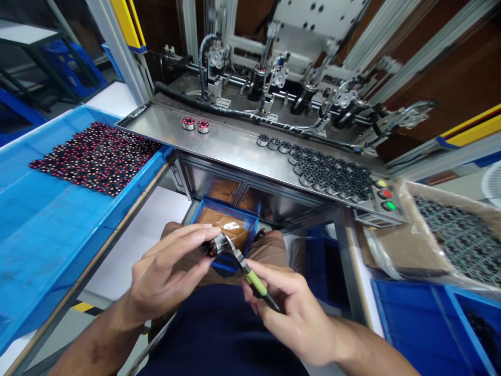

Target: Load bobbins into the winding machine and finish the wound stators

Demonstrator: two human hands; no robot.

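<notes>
My left hand (172, 261) pinches a small wound motor stator (213, 246) between thumb and fingers. The stator is a silvery ring with dark copper-coloured windings, tilted on its side above my lap. In my right hand (285, 303) is a pair of pliers (254, 279) with green and black handles and a pointed metal head. The tip of the pliers is at the right side of the stator; whether it touches cannot be made out. Below both hands lies a blue bin (250, 230) with a brown, shiny plastic-lined inside.
Two red-topped stators (195, 124) and several black-topped ones (332, 172) stand on the metal ledge (235, 149) of a machine (274, 78). A blue tray (35, 209) of stators is left. At right are control buttons (386, 194), a lined box (430, 250) and blue bins (415, 318).
</notes>
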